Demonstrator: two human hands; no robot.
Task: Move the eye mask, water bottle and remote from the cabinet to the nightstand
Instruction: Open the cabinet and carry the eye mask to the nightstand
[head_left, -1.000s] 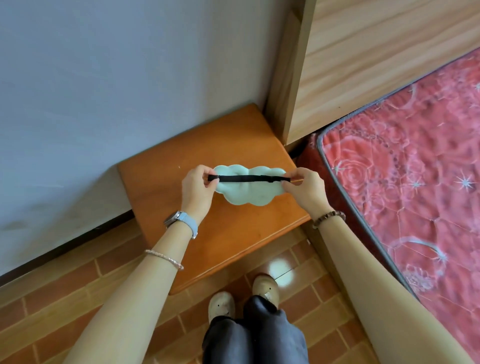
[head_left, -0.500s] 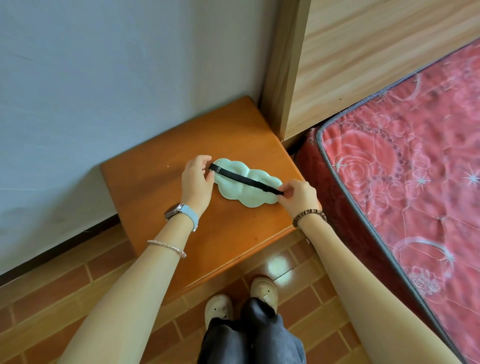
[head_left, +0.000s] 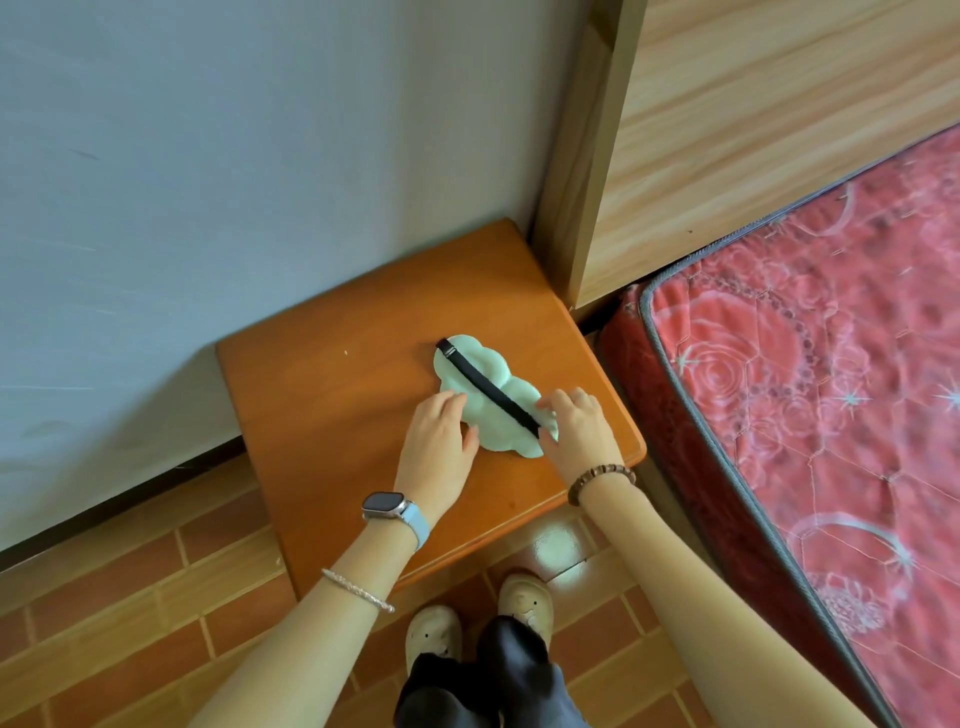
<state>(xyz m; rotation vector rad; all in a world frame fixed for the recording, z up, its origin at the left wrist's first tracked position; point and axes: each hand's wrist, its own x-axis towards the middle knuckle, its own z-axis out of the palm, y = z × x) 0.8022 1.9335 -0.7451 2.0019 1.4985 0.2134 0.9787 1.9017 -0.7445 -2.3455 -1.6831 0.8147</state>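
A mint-green, cloud-shaped eye mask (head_left: 493, 431) with a black strap lies flat and slanted on the orange wooden nightstand (head_left: 337, 395), towards its right front corner. My left hand (head_left: 439, 441) rests by the mask's near left edge, fingers loose and just touching it. The fingertips of my right hand (head_left: 576, 426) are closed on the mask's near right end, where the strap attaches. No water bottle, remote or cabinet shows in the view.
A grey wall (head_left: 208, 156) stands behind the nightstand, with a light wooden headboard (head_left: 753, 130) at its right. A red patterned mattress (head_left: 805, 415) lies close along the nightstand's right side. My feet (head_left: 431, 639) stand on a brick-tile floor (head_left: 130, 597).
The mask, held stretched by the strap between both hands a second ago, has been lowered onto the nightstand. My left hand has let go of the far strap end and drawn back.
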